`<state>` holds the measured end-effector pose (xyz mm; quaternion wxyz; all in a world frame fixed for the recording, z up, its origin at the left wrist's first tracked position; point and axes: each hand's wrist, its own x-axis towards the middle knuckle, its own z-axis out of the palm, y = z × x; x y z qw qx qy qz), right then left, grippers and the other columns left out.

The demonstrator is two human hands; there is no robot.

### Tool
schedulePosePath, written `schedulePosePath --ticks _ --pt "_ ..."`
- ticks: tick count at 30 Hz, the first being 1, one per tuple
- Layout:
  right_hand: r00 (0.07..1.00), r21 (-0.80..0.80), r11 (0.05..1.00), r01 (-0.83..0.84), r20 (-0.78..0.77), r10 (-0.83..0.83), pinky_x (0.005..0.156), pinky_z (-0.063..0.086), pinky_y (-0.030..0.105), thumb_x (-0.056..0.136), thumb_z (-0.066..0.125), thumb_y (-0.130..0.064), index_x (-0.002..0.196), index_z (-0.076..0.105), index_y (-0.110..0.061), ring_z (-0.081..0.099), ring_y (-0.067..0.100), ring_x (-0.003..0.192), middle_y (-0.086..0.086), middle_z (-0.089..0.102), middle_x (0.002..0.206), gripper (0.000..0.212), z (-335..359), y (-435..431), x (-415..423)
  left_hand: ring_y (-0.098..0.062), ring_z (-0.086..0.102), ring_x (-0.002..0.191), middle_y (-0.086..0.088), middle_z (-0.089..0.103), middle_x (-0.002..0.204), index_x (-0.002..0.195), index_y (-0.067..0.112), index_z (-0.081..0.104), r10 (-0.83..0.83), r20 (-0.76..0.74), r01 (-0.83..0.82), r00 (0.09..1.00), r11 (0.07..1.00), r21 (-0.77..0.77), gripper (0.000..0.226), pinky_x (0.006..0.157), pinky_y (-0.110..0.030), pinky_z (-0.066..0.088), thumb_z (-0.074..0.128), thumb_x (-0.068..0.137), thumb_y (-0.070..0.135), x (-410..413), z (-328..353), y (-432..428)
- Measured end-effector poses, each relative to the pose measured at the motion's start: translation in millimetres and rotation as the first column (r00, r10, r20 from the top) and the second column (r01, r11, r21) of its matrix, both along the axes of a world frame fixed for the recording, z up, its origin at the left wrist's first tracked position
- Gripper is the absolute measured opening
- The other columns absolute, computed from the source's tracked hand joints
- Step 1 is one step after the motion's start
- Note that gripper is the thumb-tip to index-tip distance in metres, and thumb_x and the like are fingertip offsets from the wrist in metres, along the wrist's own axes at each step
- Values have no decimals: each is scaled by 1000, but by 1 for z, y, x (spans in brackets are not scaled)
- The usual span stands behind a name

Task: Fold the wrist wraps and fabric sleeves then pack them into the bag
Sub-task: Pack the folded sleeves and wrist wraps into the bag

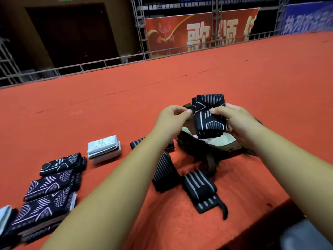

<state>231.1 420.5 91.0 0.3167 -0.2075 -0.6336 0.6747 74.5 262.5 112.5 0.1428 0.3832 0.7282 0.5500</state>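
Both hands are raised over the bag. The left hand [173, 117] pinches the left edge of a folded bundle of black fabric sleeves with a white line pattern [209, 118], its fingers curled in to the thumb. The right hand [237, 123] grips the bundle's right side with the thumb laid across the front. The bundle hangs in the air just above the open mouth of the camouflage-patterned cloth bag with a pale lining [207, 147]. That bag lies on the red felt-covered table [126, 98], and its brown strap [210, 163] trails toward the person. This looks like the packing step rather than folding, since the bundle is already squared up. The next move probably calls for lowering it straight into the opening while both sides stay squeezed so the layers do not spring apart. Whether the pale patch inside the mouth is lining or a piece already packed cannot be told. By count there is one bag and one bundle in hand. One folded stack of white fabric sleeves [103, 148] sits to the left of the bag. Three black elastic wrist wraps with grey stripes [199, 186] lie near the strap, one of them partly hidden behind the left forearm. At the far left, at least three folded black patterned sleeves [50, 184] lie in an overlapping row. The lowest of these are cut off by the frame, so their exact number is uncertain. One pale folded piece [4, 218] sits at the very edge.
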Motion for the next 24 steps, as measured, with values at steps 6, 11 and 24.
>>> schedulePosePath --ticks 6,11,24 --pt "992 -39 991 126 1 -126 73 62 40 92 69 -13 98 76 -12 74 28 81 10 77 90 10 -13 57 11 -26 44 125 2 58 127 97 35 82 -55 -759 -147 649 969 -196 26 104 -36 41 63 92 18 -24 2 57" --pt "995 -71 993 97 -19 -99 65 61 35 93 64 -5 95 72 -9 74 23 74 11 75 86 8 -28 77 6 -26 38 136 14 49 153 103 45 79 -404 -789 -189 463 825 -533 32 95 -39 31 60 92 20 -33 1 97" --pt "947 122 985 118 285 -149 91 61 52 87 70 -32 100 79 -10 78 34 96 7 82 93 26 -68 95 -61 -18 42 146 1 44 161 150 15 58 -170 -521 17 837 959 -284 53 100 -11 26 51 101 -1 -59 7 138"
